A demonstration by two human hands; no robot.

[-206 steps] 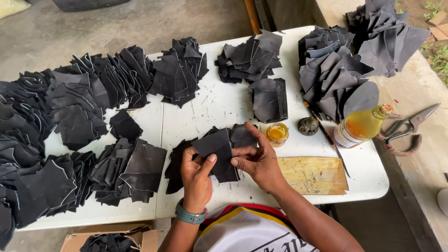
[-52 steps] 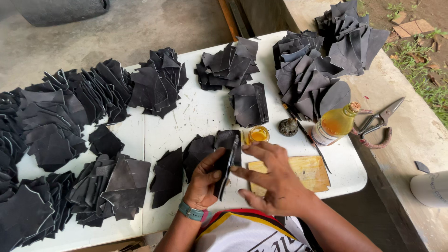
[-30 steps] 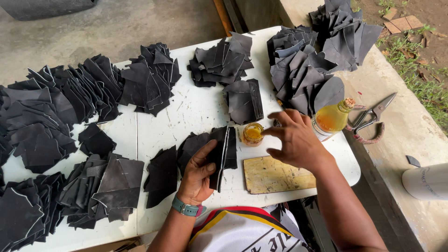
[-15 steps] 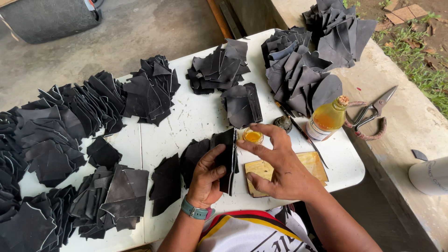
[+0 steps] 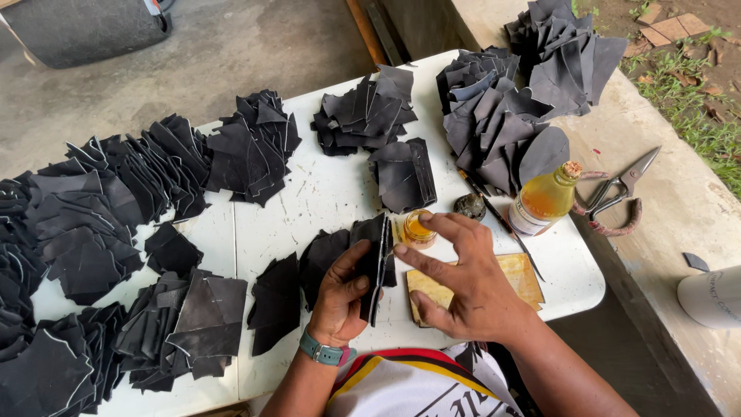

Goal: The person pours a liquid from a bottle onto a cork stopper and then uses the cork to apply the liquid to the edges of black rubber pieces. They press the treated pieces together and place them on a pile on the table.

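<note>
At the bottom centre of the frame, the person's left hand [image 5: 340, 297], wearing a teal wristband [image 5: 323, 352], is gripping a folded black leather piece [image 5: 376, 259] upright on its edge, the fingers clenched around it with the thumb pressing its side. Just to the right, the right hand [image 5: 463, 289] is lying spread over a yellowish wooden board [image 5: 521, 276], its fingers released and holding nothing, the index fingertip touching the upper edge of the leather piece. Both hands are working over a white table [image 5: 324, 197] that is filling the middle of the frame. Just beyond the right hand a small jar of amber liquid [image 5: 418, 229] is sitting, and to its right a small dark round object [image 5: 468, 206] and a plastic bottle of amber liquid [image 5: 545, 199]. Loose black leather pieces [image 5: 275, 303] are lying flat to the left of the left hand, with a larger heap [image 5: 185, 328] at lower left. Further off, stacks of cut black leather [image 5: 251, 147] are spreading across the left and upper centre, and a tall pile [image 5: 505, 116] is rising at the upper right. At right, off the table, metal shears [image 5: 617, 193] are resting on a concrete ledge [image 5: 679, 208], with a white cylinder [image 5: 714, 296] at the right edge.
</note>
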